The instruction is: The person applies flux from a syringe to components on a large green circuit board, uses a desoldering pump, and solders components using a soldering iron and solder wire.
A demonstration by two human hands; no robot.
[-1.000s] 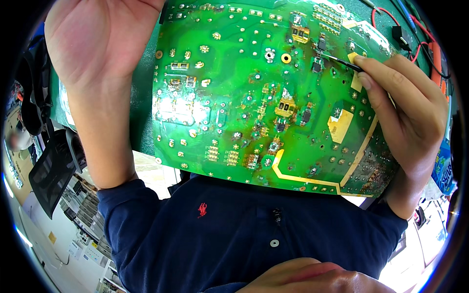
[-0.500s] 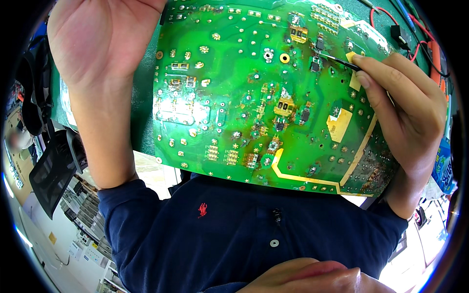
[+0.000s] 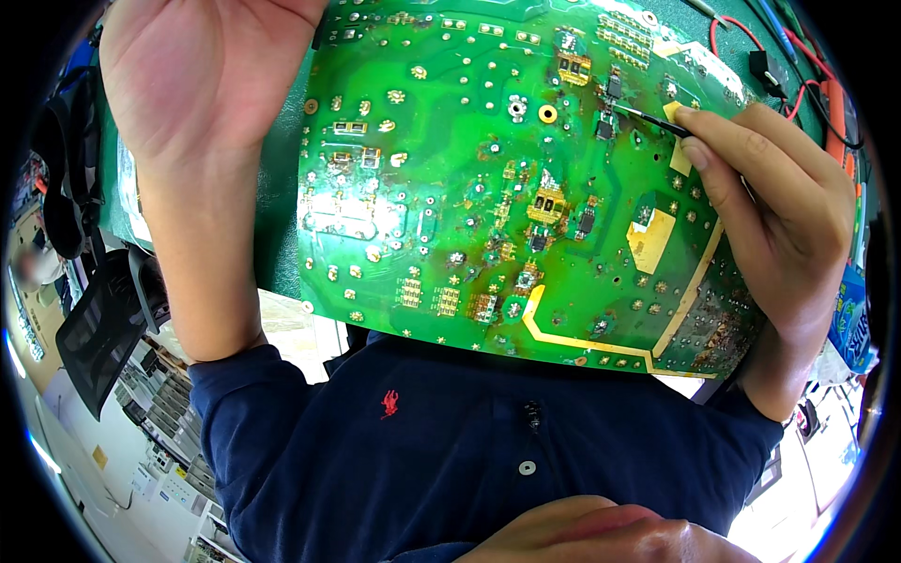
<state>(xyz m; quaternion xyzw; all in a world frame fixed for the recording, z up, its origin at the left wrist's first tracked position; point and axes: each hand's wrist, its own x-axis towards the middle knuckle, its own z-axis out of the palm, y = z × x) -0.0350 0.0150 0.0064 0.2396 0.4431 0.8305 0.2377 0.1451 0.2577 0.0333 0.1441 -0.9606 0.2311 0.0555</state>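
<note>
Printed circuit board point(image 3: 460, 188), one, large, green, solder side up, its near edge reaching past the near edge of the green bench point(image 3: 278, 206) toward a navy shirt point(image 3: 441, 450); brown staining around several components; bare gold pad point(image 3: 651, 242) right of centre. Slim black-handled tool point(image 3: 663, 123), one, probably tweezers, its bright tip at a small black chip point(image 3: 604, 128) on the board's far right part. Right hand point(image 3: 788, 188): thumb and fingers pinched closed on that tool. Left hand point(image 3: 202, 66): palm showing, beside the board's far left corner; fingers cut off by the view, so spread and grip cannot be told. Toward the bench's far right corner: red lead point(image 3: 715, 38), black plug point(image 3: 768, 68), orange object point(image 3: 833, 122).
</note>
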